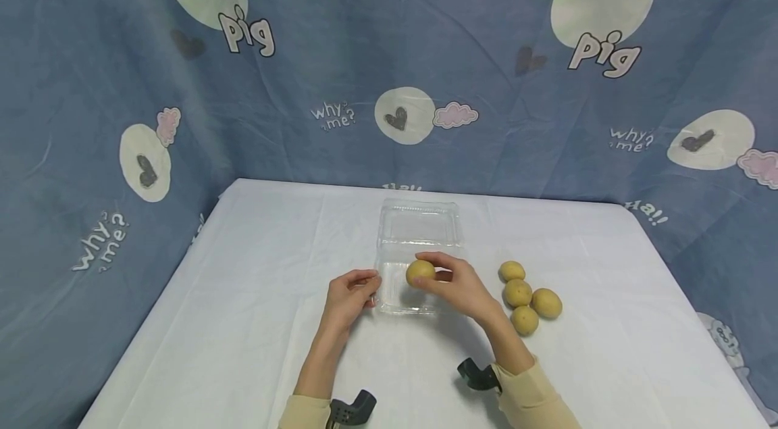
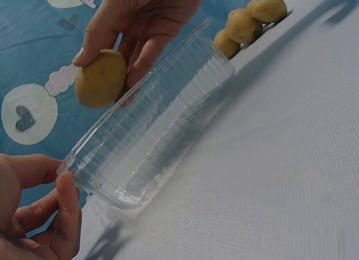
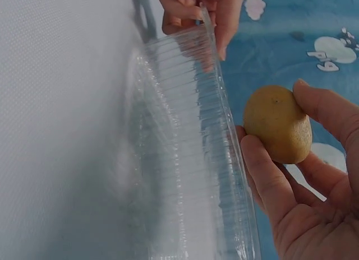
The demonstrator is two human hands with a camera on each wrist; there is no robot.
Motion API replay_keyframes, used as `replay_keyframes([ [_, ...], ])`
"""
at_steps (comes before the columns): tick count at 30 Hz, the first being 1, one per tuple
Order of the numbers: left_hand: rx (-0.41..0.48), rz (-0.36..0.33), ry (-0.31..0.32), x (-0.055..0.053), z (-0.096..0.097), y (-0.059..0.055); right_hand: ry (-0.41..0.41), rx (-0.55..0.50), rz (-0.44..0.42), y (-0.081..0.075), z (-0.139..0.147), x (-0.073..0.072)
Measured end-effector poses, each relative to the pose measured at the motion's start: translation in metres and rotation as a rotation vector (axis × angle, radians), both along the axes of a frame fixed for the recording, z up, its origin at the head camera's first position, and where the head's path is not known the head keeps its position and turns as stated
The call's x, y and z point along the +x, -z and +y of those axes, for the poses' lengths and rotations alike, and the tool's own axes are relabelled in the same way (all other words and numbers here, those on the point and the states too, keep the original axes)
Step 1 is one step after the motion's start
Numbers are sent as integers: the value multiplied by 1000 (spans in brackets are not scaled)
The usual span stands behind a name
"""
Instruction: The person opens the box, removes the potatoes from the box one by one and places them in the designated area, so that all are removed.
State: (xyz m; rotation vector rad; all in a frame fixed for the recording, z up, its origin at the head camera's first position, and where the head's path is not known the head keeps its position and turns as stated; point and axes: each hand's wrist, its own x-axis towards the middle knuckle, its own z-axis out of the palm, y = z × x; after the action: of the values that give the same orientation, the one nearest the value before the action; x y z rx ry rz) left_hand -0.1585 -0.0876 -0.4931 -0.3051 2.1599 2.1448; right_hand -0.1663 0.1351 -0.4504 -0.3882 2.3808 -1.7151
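A small yellow potato (image 3: 277, 124) is held between the thumb and fingers of my right hand (image 1: 452, 284), over the base of a clear plastic clamshell box (image 1: 398, 297). In the left wrist view that potato (image 2: 101, 79) appears above the box's rim. My left hand (image 1: 351, 297) pinches the left edge of the box between thumb and fingers, as the left wrist view shows at the box's corner (image 2: 70, 165). The hinged lid (image 1: 421, 223) lies folded back, away from me. Inside the see-through base (image 2: 151, 139) no potato shows.
Several more potatoes (image 1: 519, 294) sit in a loose cluster on the white tablecloth (image 1: 255, 267), right of the box. A blue printed curtain (image 1: 340, 30) hangs behind the table and along its sides. Both wrists carry dark camera mounts (image 1: 477, 375).
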Motion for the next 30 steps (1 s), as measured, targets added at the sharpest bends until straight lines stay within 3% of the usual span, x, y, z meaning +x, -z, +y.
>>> replay_keyframes([
  [11,11,-10,17,1,0,0,41,6,-3,-10,12,13],
  [21,19,-10,13,1,1,0,55,-2,49,-19,27,24],
  [30,10,-18,12,0,1,0,72,-26,51,-21,38,37],
])
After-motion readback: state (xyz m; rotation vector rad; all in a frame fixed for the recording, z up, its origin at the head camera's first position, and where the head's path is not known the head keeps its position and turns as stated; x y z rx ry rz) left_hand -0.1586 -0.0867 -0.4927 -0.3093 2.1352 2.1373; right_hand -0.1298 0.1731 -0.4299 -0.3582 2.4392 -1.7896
